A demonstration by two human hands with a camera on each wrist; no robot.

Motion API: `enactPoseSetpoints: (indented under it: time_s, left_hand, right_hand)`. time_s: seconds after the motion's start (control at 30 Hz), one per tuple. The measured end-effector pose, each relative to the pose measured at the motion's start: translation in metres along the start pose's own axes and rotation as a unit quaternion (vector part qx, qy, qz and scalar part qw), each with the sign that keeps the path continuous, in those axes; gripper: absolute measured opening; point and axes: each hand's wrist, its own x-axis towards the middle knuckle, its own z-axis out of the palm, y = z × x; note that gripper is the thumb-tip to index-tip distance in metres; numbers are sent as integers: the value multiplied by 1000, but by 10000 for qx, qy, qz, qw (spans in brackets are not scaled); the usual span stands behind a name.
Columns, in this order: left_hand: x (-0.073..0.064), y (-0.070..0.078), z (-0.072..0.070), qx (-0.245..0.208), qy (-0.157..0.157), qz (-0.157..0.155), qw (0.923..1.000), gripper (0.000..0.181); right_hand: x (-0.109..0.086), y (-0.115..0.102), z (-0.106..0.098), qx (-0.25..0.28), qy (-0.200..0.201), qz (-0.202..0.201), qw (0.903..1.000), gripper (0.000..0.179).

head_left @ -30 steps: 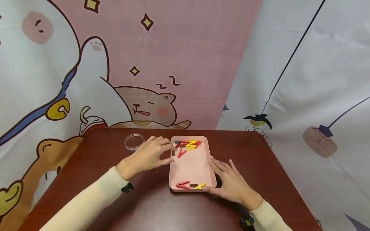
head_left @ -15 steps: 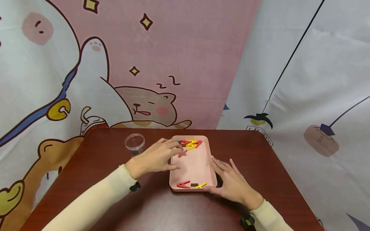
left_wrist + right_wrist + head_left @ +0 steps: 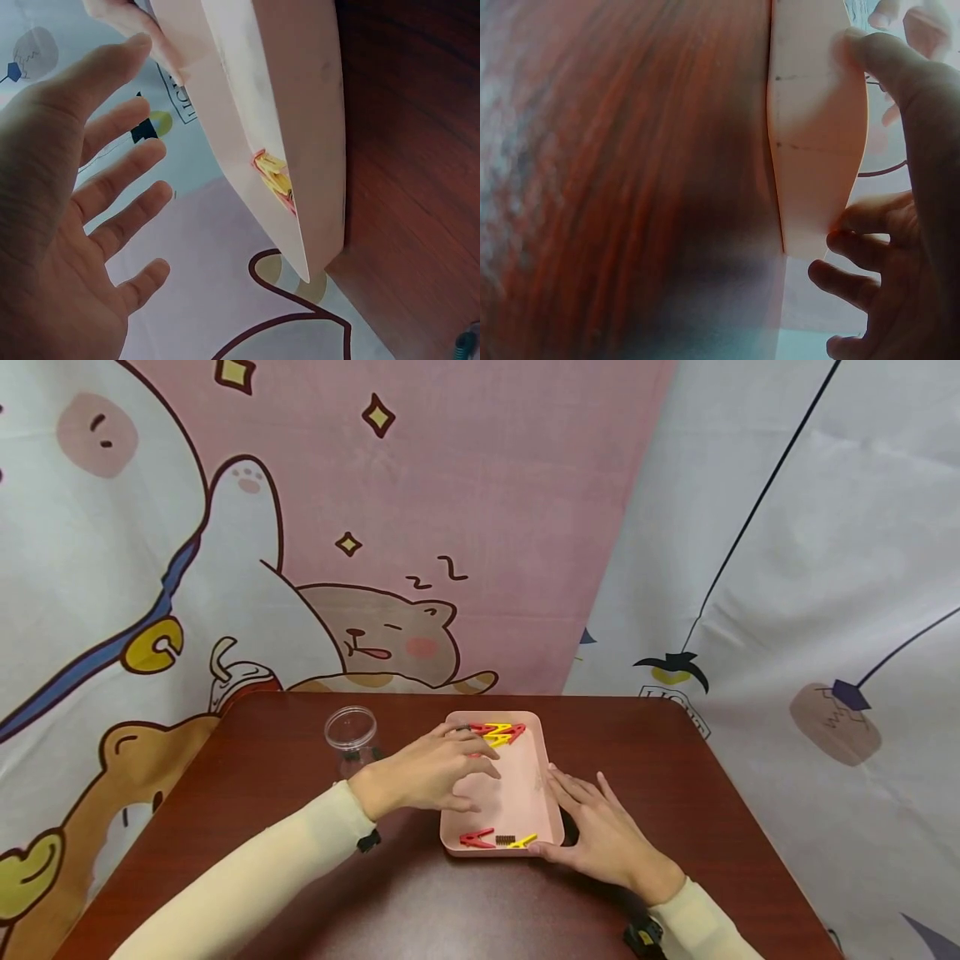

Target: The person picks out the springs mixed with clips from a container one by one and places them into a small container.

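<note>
Hovering over the left side of the pink tray (image 3: 504,800), the left hand (image 3: 435,770) has its fingers (image 3: 120,174) spread and loosely bent, with nothing between them. The tray lies on the dark table (image 3: 450,906) beneath that hand; the right hand (image 3: 603,842) touches its right wall with relaxed fingers and its near corner with the thumb (image 3: 885,57). Red and yellow clips (image 3: 498,735) lie at the tray's far end, partly hidden by the left hand. At the near end a red clip (image 3: 476,838), a dark spring (image 3: 505,840) and a yellow clip (image 3: 522,841) lie in a row. A clear container (image 3: 351,729) stands left of the tray.
</note>
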Motion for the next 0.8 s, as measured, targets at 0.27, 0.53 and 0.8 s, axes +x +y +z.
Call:
enactPoseSetpoints:
  time_s: [0.27,0.53,0.8]
  left_hand:
    - [11,5,4,-52,-460,99,9989,51]
    - [25,11,12,15,-911,412,9950,49]
    - [35,20,18,49,-1169,694,9907,47]
  right_hand:
    - [0,1,-1,-6,-6,-43,10000,117]
    - [-1,1,-1,-49,16,-104,9999,115]
    - [-1,0,-1,34,-5,-51,10000,117]
